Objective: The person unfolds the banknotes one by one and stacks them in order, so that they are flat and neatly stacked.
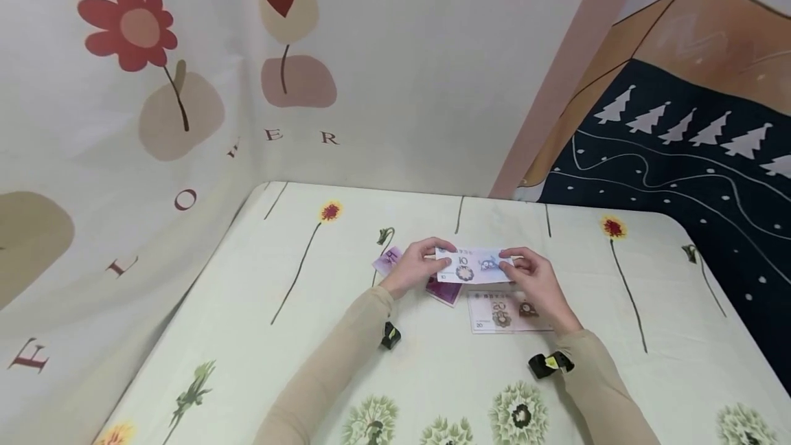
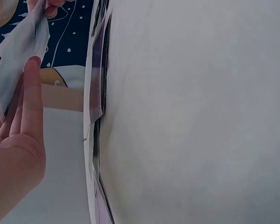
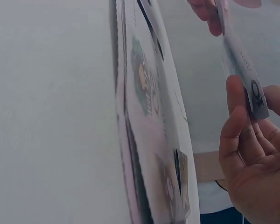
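Both hands hold up a pale blue-violet banknote marked 10 (image 1: 472,266) above the table. The left hand (image 1: 415,268) pinches its left end between thumb and fingers, and the right hand (image 1: 536,286) pinches its right end. Beneath it and to the lower right lie banknotes marked 20 (image 1: 494,312), partly covered by the right hand. A dark purple banknote (image 1: 443,290) shows below the held note's left half. Another purple note (image 1: 387,261) sticks out beyond the left hand. From the right wrist view, the held note (image 3: 246,70) appears nearly edge-on between the fingers.
The table wears a white cloth (image 1: 247,356) printed with flowers and stems. Black straps with yellow marks sit at the left wrist (image 1: 391,335) and right wrist (image 1: 550,364). Patterned fabric (image 1: 395,74) hangs behind the table, with a dark tree-printed cloth (image 1: 680,150) at right.
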Motion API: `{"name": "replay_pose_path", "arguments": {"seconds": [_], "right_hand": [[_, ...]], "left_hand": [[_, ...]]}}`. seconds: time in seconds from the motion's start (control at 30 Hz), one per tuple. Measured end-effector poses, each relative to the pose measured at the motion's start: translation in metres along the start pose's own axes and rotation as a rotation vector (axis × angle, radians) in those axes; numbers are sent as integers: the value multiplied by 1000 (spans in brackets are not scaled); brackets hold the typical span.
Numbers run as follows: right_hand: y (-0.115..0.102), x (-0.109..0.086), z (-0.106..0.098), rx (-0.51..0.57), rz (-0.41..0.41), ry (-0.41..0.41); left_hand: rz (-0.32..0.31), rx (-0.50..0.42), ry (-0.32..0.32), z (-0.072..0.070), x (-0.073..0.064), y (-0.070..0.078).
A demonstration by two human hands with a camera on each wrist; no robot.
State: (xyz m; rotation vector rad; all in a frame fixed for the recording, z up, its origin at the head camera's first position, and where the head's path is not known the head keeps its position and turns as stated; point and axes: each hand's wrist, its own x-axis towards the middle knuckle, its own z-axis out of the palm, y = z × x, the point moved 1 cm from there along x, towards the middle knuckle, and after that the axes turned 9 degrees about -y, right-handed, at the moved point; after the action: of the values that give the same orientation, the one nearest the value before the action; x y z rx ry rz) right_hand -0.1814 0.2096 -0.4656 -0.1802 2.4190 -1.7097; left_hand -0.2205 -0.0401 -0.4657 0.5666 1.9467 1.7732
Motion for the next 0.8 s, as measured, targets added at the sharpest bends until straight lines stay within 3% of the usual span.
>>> {"name": "replay_pose_path", "arguments": {"seconds": [0.37, 0.5, 0.73, 0.8], "right_hand": [[10, -13, -7, -86, -26, 13], [7, -17, -13, -88, -18, 13], [9, -22, -27, -51, 14, -12], [11, -24, -31, -62, 16, -17]], "left_hand": [[-49, -43, -67, 15, -3, 0], [-55, 28, -37, 22, -2, 0], [-31, 239, 67, 31, 0, 2], [-41, 248, 84, 34, 0, 4]]}}
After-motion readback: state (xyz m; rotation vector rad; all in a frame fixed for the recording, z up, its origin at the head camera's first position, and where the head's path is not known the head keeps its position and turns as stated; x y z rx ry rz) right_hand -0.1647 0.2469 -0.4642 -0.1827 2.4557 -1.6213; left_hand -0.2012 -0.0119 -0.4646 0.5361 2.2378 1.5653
